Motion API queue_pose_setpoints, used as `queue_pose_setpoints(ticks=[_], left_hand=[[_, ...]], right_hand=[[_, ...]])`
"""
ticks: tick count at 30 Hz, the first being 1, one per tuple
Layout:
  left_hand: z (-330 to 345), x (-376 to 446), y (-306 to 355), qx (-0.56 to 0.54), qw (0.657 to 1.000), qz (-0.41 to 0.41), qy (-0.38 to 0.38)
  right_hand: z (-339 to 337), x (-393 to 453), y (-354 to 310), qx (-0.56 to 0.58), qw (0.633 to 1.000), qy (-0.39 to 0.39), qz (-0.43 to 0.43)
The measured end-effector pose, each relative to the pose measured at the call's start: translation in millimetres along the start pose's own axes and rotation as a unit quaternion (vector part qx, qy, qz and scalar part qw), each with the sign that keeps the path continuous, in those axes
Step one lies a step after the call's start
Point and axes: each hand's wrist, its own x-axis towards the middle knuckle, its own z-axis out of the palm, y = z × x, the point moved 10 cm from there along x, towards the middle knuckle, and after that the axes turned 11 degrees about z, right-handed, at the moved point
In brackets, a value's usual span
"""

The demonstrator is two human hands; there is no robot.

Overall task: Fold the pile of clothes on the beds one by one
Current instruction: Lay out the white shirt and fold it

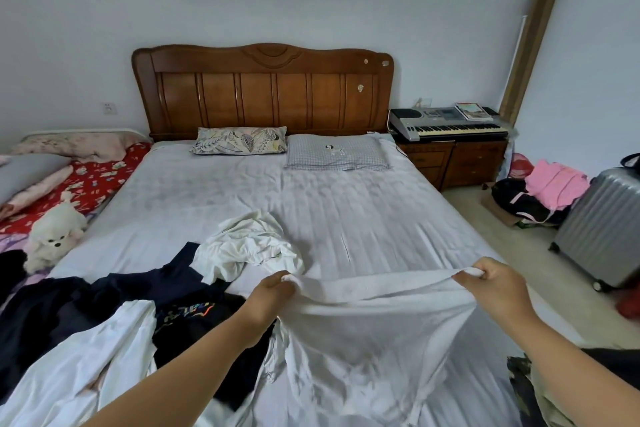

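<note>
Bed (346, 204), clothes pile (138, 305) leftward

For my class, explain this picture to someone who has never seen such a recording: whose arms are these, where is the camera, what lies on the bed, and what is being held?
There is no machine here. The two bare arms belong to a person wearing a wide-angle camera on the head, so this single view looks forward and down, as that person sees it.

The left hand and the right hand each pinch one end of the top edge of a white cloth garment, stretched between them above the wide bed with the pale sheet.

On the bed to the left lies an unfolded pile: a crumpled white garment, dark navy clothes and a black top with coloured lettering. Near the wooden headboard are a leaf-patterned pillow and a checked pillow. A white plush dog sits on the neighbouring bed.
</note>
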Motion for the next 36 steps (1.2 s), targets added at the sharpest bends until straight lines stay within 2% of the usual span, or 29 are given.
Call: queue_pose_setpoints(ticks=[3, 6, 7, 9, 13, 17, 21, 25, 27, 29, 31, 33, 35, 36], left_hand=[[1, 16, 1, 0.131, 0.991, 0.005, -0.001], [-18, 31, 4, 0.288, 0.954, 0.016, 0.078], [-24, 35, 5, 0.31, 0.945, 0.014, 0.101], [-31, 43, 0, 0.313, 0.942, -0.003, 0.122], [-39, 59, -17, 0.301, 0.946, -0.044, 0.107], [-41, 70, -27, 0.251, 0.959, -0.081, 0.106], [-24, 73, -35, 0.089, 0.987, -0.111, 0.077], [-10, 71, -45, -0.034, 0.984, -0.151, 0.084], [-7, 74, -52, -0.034, 0.98, -0.167, 0.102], [-13, 79, -54, 0.013, 0.977, -0.163, 0.137], [-21, 84, -56, 0.035, 0.969, -0.156, 0.188], [-25, 89, -64, 0.004, 0.957, -0.18, 0.226], [-24, 93, -71, -0.008, 0.945, -0.218, 0.241], [-24, 99, -72, 0.026, 0.945, -0.226, 0.236]], right_hand=[[10, 12, -6, -0.013, 1.0, -0.02, -0.004], [18, 24, -7, -0.051, 0.997, -0.049, -0.01], [18, 28, -8, -0.063, 0.997, -0.051, -0.019], [18, 35, -8, -0.073, 0.995, -0.047, -0.039], [26, 43, -13, -0.103, 0.989, -0.048, -0.091], [30, 61, -2, -0.146, 0.986, -0.036, -0.079], [23, 87, 29, -0.139, 0.99, -0.023, 0.028], [33, 101, 71, 0.004, 0.981, -0.072, 0.179], [42, 104, 81, 0.053, 0.97, -0.093, 0.218], [52, 106, 88, 0.108, 0.951, -0.117, 0.263], [66, 105, 93, 0.197, 0.912, -0.152, 0.325], [76, 110, 95, 0.272, 0.875, -0.167, 0.363], [80, 120, 98, 0.289, 0.867, -0.155, 0.375], [82, 127, 100, 0.287, 0.869, -0.142, 0.377]])
